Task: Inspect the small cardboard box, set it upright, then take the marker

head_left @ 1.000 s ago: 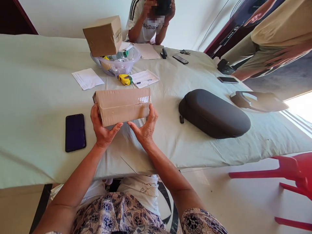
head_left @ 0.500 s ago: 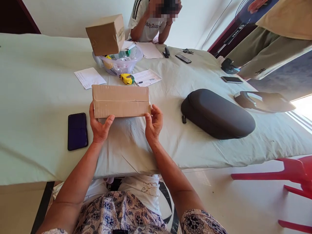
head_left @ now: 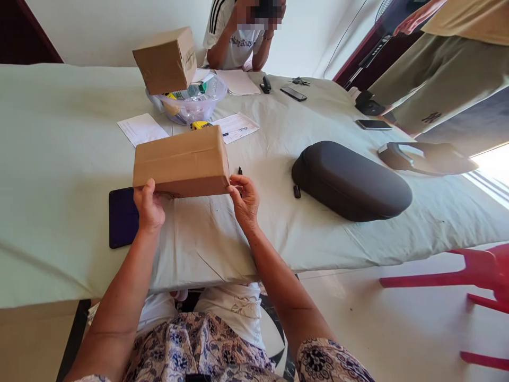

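A brown cardboard box (head_left: 181,162) is held tilted above the table, gripped at both ends. My left hand (head_left: 150,207) clasps its left lower corner, thumb on the near face and fingers hidden behind. My right hand (head_left: 244,200) pinches the lower right corner between thumb and fingers. A dark phone (head_left: 122,218) lies just left of my left hand, partly covered by it. Beyond my right fingertips the tip of a black pen (head_left: 240,171) shows on the cloth. Behind the box, a yellow tape measure (head_left: 201,125) is partly hidden.
A larger cardboard box (head_left: 161,66) rests on a plastic basin (head_left: 210,101) of odds and ends. Papers (head_left: 143,129) lie near it. A dark hard case (head_left: 353,180) sits at right. One person (head_left: 238,45) sits opposite; another (head_left: 445,74) stands at right beyond the table.
The cardboard box has turned and tilted, its left end lower and nearer, showing different faces. My left hand has shifted left with it, overlapping the phone. The pen has come into view.
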`<state>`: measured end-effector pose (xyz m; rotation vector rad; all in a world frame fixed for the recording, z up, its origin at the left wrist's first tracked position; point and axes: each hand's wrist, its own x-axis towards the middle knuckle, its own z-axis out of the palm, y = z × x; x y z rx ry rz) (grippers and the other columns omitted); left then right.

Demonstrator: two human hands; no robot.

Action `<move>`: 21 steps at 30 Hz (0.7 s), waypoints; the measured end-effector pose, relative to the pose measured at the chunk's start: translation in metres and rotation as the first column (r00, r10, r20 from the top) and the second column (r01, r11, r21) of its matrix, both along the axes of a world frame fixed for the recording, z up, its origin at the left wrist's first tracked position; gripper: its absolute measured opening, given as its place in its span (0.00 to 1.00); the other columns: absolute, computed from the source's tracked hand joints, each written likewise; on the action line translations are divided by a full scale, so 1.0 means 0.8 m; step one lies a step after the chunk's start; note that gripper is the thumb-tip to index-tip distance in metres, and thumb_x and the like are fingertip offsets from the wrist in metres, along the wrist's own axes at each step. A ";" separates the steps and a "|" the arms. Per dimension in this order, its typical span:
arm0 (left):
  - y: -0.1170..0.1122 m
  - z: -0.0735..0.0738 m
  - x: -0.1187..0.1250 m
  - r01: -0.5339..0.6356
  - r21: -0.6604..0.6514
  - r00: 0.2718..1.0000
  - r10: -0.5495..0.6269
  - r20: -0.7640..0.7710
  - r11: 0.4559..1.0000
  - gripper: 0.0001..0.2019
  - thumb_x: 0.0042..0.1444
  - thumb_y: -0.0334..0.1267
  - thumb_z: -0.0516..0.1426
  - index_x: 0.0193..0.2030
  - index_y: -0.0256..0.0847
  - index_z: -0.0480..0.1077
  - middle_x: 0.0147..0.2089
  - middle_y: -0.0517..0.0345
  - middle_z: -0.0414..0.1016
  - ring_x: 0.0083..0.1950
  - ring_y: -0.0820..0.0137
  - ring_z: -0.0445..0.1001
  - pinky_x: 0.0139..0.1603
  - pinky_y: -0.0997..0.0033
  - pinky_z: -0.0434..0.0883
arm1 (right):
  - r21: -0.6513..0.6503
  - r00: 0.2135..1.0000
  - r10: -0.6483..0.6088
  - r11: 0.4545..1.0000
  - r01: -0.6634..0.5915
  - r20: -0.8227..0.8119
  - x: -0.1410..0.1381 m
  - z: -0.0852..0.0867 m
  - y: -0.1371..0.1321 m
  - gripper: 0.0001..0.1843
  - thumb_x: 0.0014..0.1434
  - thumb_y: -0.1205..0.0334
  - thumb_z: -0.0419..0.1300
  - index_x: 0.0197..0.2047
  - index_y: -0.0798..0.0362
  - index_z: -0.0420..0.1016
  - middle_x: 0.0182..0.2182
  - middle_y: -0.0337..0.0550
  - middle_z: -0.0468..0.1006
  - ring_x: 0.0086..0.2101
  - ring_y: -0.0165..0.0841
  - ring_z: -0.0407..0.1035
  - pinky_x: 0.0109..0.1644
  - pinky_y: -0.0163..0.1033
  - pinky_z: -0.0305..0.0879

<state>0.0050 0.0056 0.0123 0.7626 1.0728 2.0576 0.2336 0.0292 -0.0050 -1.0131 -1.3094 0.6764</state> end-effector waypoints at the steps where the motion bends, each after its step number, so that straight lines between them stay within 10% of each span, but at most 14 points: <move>1: 0.000 0.003 -0.001 0.013 0.003 0.998 -0.013 0.069 1.000 0.35 0.45 0.62 0.68 0.55 0.45 0.74 0.58 0.49 0.78 0.60 0.56 0.76 0.48 0.65 0.75 | -0.024 0.999 -0.022 0.999 0.023 0.023 0.000 0.000 0.001 0.19 0.59 0.42 0.67 0.46 0.46 0.79 0.44 0.44 0.82 0.44 0.36 0.76 0.49 0.44 0.71; 13: -0.004 0.007 -0.009 0.287 -0.129 0.926 -0.241 0.289 0.949 0.32 0.47 0.63 0.65 0.54 0.46 0.74 0.57 0.48 0.79 0.52 0.55 0.79 0.37 0.63 0.77 | 0.088 1.000 0.003 0.996 -0.003 -0.002 0.007 0.002 -0.004 0.32 0.68 0.33 0.48 0.64 0.42 0.69 0.55 0.51 0.78 0.49 0.39 0.75 0.48 0.46 0.75; 17: -0.003 0.005 -0.012 0.388 -0.170 0.898 -0.329 0.293 0.906 0.29 0.53 0.64 0.62 0.53 0.45 0.74 0.54 0.48 0.80 0.50 0.54 0.80 0.38 0.62 0.77 | 0.156 0.998 -0.001 0.988 -0.010 0.067 0.015 0.004 -0.002 0.38 0.63 0.27 0.50 0.67 0.40 0.66 0.69 0.52 0.65 0.67 0.49 0.63 0.62 0.56 0.70; 21: -0.001 0.004 -0.017 0.426 -0.250 0.893 -0.359 0.272 0.870 0.31 0.55 0.67 0.60 0.55 0.45 0.74 0.53 0.48 0.80 0.48 0.54 0.81 0.34 0.63 0.77 | 0.198 0.994 0.110 0.975 -0.102 -0.029 0.018 0.002 0.008 0.42 0.58 0.24 0.55 0.67 0.39 0.61 0.64 0.52 0.69 0.64 0.48 0.67 0.61 0.55 0.70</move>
